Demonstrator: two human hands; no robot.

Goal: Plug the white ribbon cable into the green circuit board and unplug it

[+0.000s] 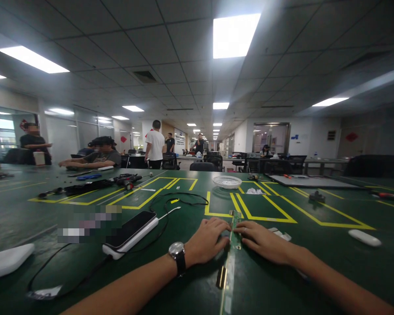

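Observation:
A long narrow green circuit board strip (235, 218) lies on the green table (282, 271), running from near me away toward the yellow markings. My left hand (206, 240), with a wristwatch on its wrist, rests palm down on the board's left side, fingers curled onto it. On the board's right side my right hand (262, 239) lies flat, its fingertips touching the strip. Both hands press on the board between them.
A phone on a white power bank (131, 232) with black and white cables lies at left. Farther back are a white basket (227, 181), tools (85, 187), a white oblong piece (364, 237) at right, and several people at neighbouring tables.

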